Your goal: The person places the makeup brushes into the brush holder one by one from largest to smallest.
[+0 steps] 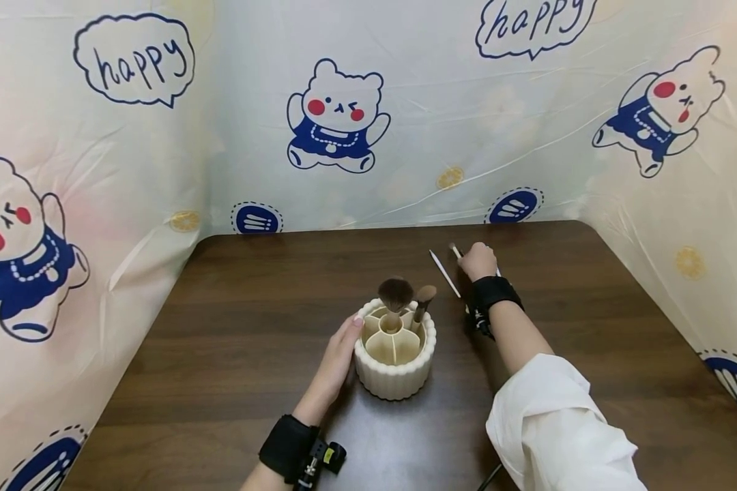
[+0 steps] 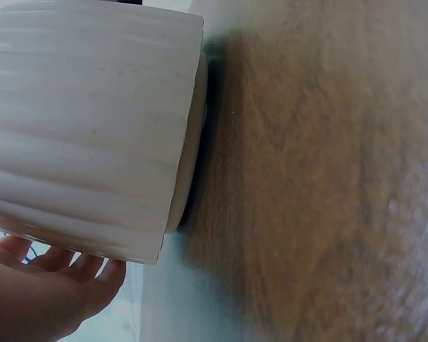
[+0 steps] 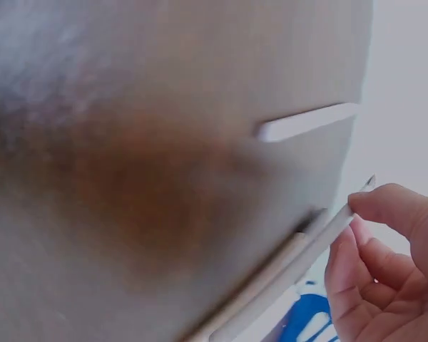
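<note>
Your left hand is bracing the ribbed cream brush organizer on the table, fingers lying along its side, probably preventing sliding; it's keeping a fluffy makeup brush and smaller brush bristles-up; your right hand is pinching a slim pale stick, fingers clamped; backdrop is reading "happy"; no brand's showing.
</note>
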Available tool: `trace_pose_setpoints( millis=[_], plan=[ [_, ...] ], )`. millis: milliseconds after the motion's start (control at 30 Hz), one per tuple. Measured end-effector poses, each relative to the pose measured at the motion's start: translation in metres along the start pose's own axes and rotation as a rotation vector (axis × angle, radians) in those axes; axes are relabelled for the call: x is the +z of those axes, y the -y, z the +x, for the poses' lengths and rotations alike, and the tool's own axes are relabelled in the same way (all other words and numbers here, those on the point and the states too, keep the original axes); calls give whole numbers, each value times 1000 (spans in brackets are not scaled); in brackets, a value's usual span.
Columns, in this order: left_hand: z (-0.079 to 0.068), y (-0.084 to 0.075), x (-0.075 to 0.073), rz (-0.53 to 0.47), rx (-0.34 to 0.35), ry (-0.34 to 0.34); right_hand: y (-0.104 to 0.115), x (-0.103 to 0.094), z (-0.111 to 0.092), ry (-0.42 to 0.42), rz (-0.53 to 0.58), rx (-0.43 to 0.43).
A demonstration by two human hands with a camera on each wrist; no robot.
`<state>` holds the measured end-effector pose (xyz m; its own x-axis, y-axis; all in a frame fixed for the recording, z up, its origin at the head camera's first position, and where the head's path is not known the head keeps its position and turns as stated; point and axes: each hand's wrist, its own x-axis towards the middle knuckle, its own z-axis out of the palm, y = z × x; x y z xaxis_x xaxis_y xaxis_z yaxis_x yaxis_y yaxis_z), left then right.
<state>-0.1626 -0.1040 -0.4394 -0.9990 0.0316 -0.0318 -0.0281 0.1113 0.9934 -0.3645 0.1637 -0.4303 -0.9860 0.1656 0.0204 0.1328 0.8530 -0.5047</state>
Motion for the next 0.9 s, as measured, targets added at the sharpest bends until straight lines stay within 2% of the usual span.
trace_pose_setpoints(
  millis=[167, 400, 667, 800, 900],
  plan=[
    [0, 0, -1, 6, -8, 4, 9, -22, -8, 37, 139, 2],
    [0, 0, 1, 9, -9, 0, 22, -66, -29, 12, 326, -114],
    [0, 2, 1, 6, -24, 7, 42, -117, -79, 74, 595, -244],
    [-1, 0, 2, 15, 4, -2, 50, -137, -108, 72, 636, -322],
    [-2, -1, 3, 49, 34, -9, 55, -145, -129, 89, 690, -346]
  ],
)
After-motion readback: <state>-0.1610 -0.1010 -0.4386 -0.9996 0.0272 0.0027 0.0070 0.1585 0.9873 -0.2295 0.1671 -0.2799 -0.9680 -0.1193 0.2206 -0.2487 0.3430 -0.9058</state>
